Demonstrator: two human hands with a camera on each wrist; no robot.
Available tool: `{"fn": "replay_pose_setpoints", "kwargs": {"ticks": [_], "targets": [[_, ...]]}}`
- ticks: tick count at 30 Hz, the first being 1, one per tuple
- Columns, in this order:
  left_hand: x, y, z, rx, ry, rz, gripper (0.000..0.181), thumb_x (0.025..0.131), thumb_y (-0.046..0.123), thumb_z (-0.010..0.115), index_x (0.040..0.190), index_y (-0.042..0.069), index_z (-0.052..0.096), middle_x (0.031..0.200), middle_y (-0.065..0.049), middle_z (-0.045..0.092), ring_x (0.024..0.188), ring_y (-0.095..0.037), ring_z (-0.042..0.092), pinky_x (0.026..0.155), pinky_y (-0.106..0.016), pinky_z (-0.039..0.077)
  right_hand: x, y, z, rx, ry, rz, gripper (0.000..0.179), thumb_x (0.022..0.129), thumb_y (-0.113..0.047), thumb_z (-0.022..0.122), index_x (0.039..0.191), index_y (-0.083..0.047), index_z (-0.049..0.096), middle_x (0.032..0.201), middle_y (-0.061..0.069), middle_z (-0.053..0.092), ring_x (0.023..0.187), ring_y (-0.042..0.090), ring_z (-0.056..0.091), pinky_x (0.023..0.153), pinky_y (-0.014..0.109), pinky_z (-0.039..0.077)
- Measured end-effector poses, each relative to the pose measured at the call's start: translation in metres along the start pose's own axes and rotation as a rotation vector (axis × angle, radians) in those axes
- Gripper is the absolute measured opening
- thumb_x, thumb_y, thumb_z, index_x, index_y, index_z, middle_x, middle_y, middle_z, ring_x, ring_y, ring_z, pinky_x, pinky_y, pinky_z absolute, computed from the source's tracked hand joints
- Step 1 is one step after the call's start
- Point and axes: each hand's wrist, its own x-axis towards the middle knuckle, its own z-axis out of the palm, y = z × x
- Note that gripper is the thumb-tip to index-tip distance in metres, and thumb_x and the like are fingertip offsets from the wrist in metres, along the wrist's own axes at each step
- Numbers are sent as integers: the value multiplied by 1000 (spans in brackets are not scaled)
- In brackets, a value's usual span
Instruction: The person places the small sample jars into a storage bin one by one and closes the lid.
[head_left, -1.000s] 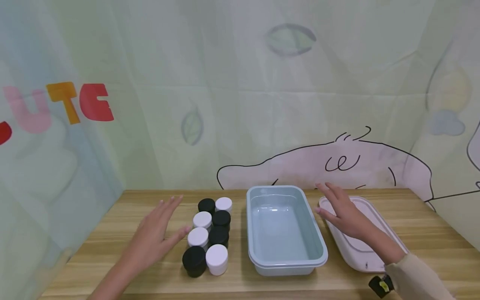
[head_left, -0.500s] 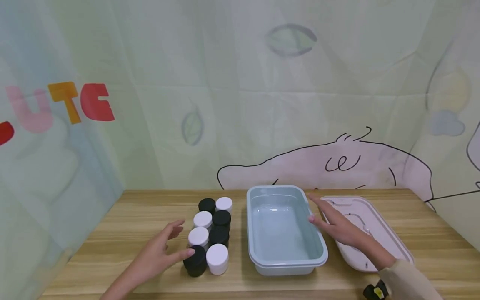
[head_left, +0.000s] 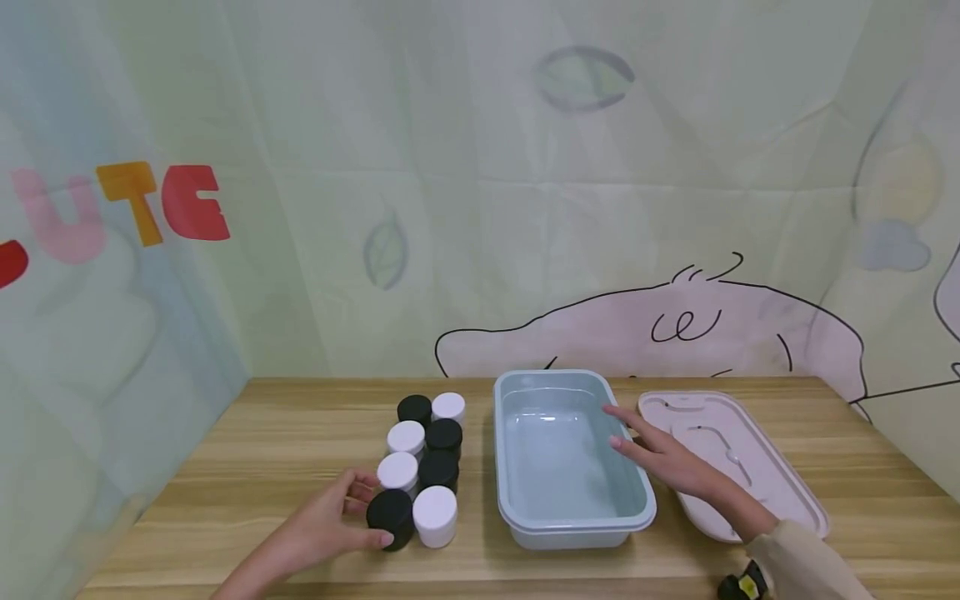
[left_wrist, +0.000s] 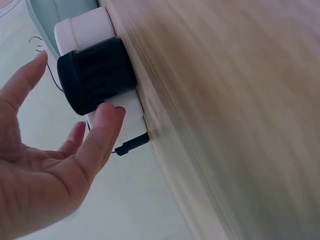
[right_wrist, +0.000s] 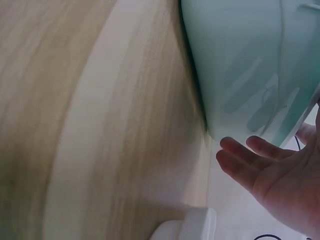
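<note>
— What has moved since a second ago?

— The left hand (head_left: 330,523) has dropped from hovering above the jars to the nearest black jar (head_left: 390,518); thumb and fingers now curl around its sides. The right hand (head_left: 660,457) has slid off the pink lid (head_left: 738,457) toward the blue tub (head_left: 570,458).

— Is the right hand holding anything?

— No. Its fingers are straight and relaxed, reaching over the tub's right rim, with the lid just behind the palm.

— How far along does the work look?

— Barely begun, I'd judge. The tub shows nothing inside, and all eight jars, black and white, stand in two rows just beyond the left fingertips. The gripped jar is on the table (head_left: 225,467), touching the white jar (head_left: 434,517) on its far side from the palm.

— And farther out?

— A pale wooden tabletop, then a light green cloth backdrop (head_left: 480,208) with drawn leaves, a cartoon outline and coloured letters at left.
</note>
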Motion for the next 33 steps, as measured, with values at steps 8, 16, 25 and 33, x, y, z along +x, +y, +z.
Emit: {"fn": "replay_pose_setpoints", "kwargs": {"ticks": [8,16,25,33], "targets": [[5,3,6,86,25,-39,56,61,15,83,104,0,50,93,-7,57,82,-18,56,75,-35,47,1,1,2,48,-10,26,53,97,-34,41,142,-10,27,145,24,23,124,46,34,94,55,36],[8,4,10,140,67,-44,53,58,15,84,99,3,51,89,-6,56,79,-17,55,72,-32,47,0,0,2,60,-10,32,52,97,-33,41,141,-11,28,145,24,21,125,47,31,95,56,34],[2,9,2,122,84,8,51,60,16,83,98,4,51,88,-5,57,79,-17,56,69,-31,48,-1,-1,2,81,-23,30,52,96,-31,42,142,-10,27,146,24,18,127,47,28,96,58,33],[3,29,-6,65,115,36,52,60,14,83,100,3,52,92,-6,58,81,-17,58,67,-29,52,-1,-1,1,76,-21,19,52,97,-30,42,142,-10,26,146,26,17,127,49,26,95,59,33]]}}
